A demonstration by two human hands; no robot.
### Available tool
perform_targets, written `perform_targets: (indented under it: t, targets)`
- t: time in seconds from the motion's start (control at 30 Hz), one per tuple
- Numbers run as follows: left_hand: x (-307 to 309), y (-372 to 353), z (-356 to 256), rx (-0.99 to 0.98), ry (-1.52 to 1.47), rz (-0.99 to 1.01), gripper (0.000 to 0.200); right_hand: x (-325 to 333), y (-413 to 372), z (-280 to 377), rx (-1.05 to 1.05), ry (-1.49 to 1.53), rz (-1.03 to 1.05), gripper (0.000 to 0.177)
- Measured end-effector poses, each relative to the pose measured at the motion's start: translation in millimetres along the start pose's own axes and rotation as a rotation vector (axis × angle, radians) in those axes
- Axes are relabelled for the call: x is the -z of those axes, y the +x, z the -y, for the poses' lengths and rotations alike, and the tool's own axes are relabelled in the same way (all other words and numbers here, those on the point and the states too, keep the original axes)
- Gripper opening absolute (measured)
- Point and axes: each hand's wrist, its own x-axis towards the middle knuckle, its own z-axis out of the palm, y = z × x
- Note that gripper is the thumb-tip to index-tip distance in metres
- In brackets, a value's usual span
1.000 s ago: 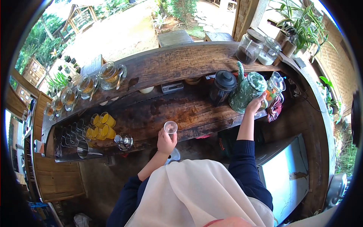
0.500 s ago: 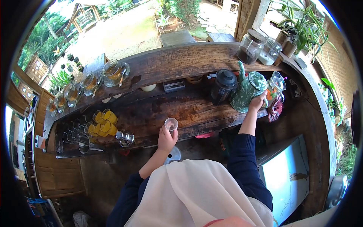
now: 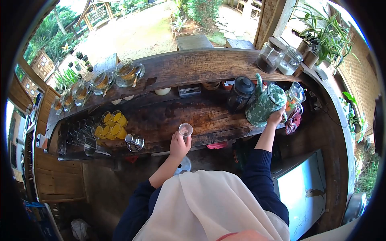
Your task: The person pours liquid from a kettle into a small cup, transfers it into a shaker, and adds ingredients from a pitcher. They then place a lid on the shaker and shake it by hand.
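- I see the green pot [image 3: 268, 105] by the right end of the counter [image 3: 169, 116], close to its front edge. My right hand [image 3: 276, 116] is curled around its handle.
- My left hand [image 3: 179, 145] is wrapped around a small clear cup [image 3: 185, 129], near the middle of the front edge. I can't tell if the cup touches the wood.
- The pot could bump the black press [image 3: 242, 86] or the glass jug [image 3: 296, 93], because both stand so near.
- The cup could fall, since the front edge is right there. A hard squeeze might bend it.
- The wood is dark and blotchy. Glasses of yellow drink [image 3: 112, 126] and a metal shaker [image 3: 134, 143] stand toward the left end.
- Along the back, a higher shelf [image 3: 201, 66] holds cups and two jars [image 3: 271, 55].
- The room opens onto a sunny yard [image 3: 136, 32].
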Motion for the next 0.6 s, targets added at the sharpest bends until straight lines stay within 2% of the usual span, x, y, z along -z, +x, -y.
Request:
perform_targets:
  t: [0.07,0.1,0.2,0.27,0.33,0.47,0.53,0.6]
  targets:
    - [0,-1,1,-0.021,0.010,-0.004,0.035,4,-8,9,-0.066,0.000,0.008,0.056]
    - [-1,-3,2,-0.010,0.019,0.004,0.035,11,-5,5,-0.060,-0.188,0.083,0.054]
    - [-1,-3,2,0.008,0.021,0.019,0.034,16,-11,9,-0.033,-0.260,0.096,0.053]
    - [-1,-4,1,0.017,0.013,0.028,0.034,21,-8,-1,-0.117,-0.167,0.061,0.051]
    - [-2,-4,3,0.038,-0.002,0.032,0.034,38,6,-40,0.232,-0.525,0.088,0.050]
    - [-2,-4,3,0.033,-0.002,0.030,0.035,39,-6,-25,0.186,-0.363,0.081,0.048]
    - [-2,-5,3,0.033,-0.003,0.030,0.034,42,-6,-24,0.133,-0.266,0.135,0.041]
    - [0,-2,1,0.028,-0.007,0.027,0.034,48,4,-45,0.058,-0.154,0.123,0.042]
